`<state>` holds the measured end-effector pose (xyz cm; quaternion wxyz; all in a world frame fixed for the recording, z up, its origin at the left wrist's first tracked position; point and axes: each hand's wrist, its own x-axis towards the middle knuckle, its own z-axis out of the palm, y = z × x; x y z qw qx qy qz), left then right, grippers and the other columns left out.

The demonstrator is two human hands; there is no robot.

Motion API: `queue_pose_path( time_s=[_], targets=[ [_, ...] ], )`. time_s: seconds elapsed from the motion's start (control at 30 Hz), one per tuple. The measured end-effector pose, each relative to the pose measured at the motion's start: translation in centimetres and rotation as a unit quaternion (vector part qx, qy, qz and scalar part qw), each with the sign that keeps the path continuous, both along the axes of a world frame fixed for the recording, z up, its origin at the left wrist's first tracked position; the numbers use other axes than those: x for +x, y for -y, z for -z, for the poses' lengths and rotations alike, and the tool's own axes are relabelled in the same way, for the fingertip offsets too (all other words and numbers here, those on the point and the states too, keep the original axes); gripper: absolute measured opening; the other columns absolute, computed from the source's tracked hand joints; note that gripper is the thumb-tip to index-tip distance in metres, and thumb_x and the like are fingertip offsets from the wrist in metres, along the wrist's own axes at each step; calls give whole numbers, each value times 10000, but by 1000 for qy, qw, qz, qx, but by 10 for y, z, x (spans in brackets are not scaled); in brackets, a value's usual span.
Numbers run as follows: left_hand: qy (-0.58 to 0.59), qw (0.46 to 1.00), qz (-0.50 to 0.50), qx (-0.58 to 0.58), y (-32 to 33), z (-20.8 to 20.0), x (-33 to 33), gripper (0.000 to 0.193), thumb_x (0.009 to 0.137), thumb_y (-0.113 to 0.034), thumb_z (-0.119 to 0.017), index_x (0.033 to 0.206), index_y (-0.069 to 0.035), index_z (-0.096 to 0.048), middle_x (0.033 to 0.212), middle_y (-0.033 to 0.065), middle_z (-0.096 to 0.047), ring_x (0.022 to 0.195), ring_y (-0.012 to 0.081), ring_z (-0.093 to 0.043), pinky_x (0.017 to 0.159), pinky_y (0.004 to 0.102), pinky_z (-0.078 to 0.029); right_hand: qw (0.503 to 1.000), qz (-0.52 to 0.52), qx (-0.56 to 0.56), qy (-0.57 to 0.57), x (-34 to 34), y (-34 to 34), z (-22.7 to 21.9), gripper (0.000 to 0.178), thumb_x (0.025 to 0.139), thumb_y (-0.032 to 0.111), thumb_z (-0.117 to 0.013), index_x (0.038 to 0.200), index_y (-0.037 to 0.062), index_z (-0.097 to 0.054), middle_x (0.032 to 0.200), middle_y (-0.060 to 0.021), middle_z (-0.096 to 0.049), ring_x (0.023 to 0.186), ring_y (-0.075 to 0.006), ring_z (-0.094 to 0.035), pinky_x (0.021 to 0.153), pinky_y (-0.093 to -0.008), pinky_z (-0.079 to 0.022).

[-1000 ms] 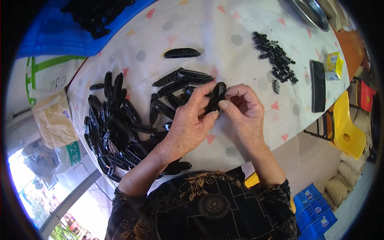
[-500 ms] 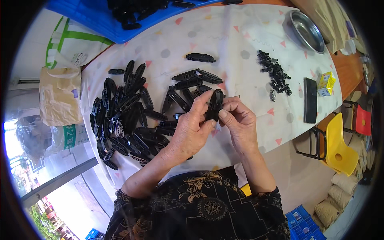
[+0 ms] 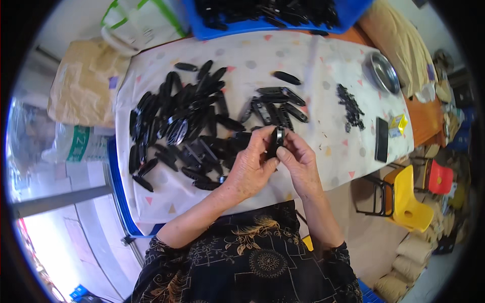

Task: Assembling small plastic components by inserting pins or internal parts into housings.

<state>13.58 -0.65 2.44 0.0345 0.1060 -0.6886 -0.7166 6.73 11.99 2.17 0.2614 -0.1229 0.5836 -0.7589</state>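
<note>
Both hands meet over the near edge of the table and grip one long black plastic shell [image 3: 276, 141] held upright. My left hand [image 3: 251, 169] wraps it from the left, and my right hand [image 3: 299, 164] pinches its lower part with the fingertips. To the left lies a large heap of the same black shells [image 3: 177, 123]. A short row of several shells [image 3: 275, 108] lies just beyond my hands. One lone shell [image 3: 287, 78] sits farther back.
A white cloth with coloured spots [image 3: 323, 65] covers the table. A pile of small black parts [image 3: 349, 107], a flat black bar [image 3: 382, 140], a small yellow box [image 3: 398, 124] and a metal bowl [image 3: 384, 72] lie right. A blue tray [image 3: 262, 17] sits at the back; a yellow chair [image 3: 410, 199] stands right.
The view has tilted, so the table now sits higher and more to the left in the picture. Both hands stay on the same black shell, turning it slightly upright.
</note>
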Motion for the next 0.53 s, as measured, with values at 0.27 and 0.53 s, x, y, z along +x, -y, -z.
queue_pose_path(
  time_s=[0.27,0.53],
  targets=[
    [-70,996,-29,54,17,18,81,659,884,59,-522,1432,-133,-211,1025,108,-595,790,146,-578,689,301,-509,987,-149,6,68,58,21,9,450,842,96,-691,1245,-13,-523,1065,-38,-622,966,-102,-573,880,-258,-452],
    [-42,998,15,39,11,22,102,632,884,74,-501,1424,-130,-246,1033,78,-570,847,125,-589,673,267,-536,993,-118,18,19,86,10,17,437,849,113,-689,1235,-10,-527,1022,-43,-628,921,-108,-584,834,-253,-468]
  ],
)
